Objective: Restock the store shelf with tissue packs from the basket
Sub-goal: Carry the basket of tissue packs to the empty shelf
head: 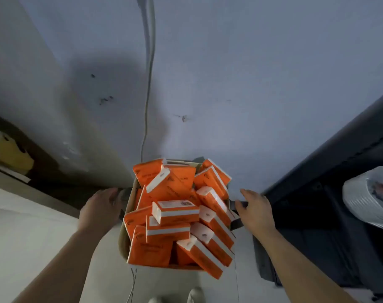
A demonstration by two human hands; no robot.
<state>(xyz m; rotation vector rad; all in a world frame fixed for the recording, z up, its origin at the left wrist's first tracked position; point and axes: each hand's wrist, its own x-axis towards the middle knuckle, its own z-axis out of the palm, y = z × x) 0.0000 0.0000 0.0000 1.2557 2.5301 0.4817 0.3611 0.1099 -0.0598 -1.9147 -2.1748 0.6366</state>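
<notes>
Nearest, below both grips, the toes of a pair of pale shoes (195,295) show on the floor, and two bare forearms reach forward from either side. The left grip (101,206) is closed narrow, its fingers curled over a dark handle on the left side of the basket (122,241). The right grip (255,212) is closed the same way on the matching dark handle on the right side, thumb lifted above it. Between the two grips the beige basket is held level, heaped above its rim with orange and white tissue packs (175,212). They lie jumbled, some flat, some tipped on edge, and a few overhang the near and right edges. Out past the right grip stands a dark shelf unit (317,193), and on it rests a plastic-wrapped stack of white plates (370,197). Far out past the left grip a yellow bag (13,154) sits in a dim recess. Beyond the basket rises a pale, scuffed wall (251,84), with a grey cable (150,62) hanging down it to just behind the far packs.
</notes>
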